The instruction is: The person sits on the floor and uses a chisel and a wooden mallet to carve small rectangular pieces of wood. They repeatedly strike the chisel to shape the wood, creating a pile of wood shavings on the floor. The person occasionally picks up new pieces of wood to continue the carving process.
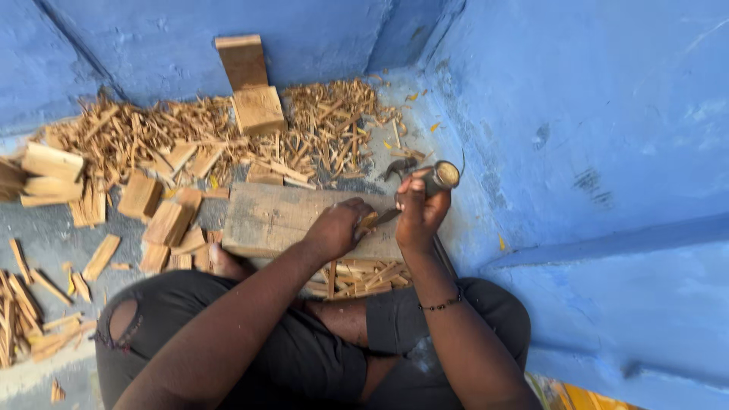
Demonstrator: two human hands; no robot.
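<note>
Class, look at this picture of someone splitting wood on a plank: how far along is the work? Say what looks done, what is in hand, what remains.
Done: a heap of thin pale wood splints lies by the blue wall, with more under the plank. In hand: the left hand steadies a small wood piece on the grey wooden plank; the right hand grips a wooden-handled blade. Left: several uncut rectangular wood blocks beside the plank.

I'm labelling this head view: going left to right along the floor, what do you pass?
Splinter bundle → cut blocks → plank → left hand → right hand gripping a knife → blue wall.
</note>
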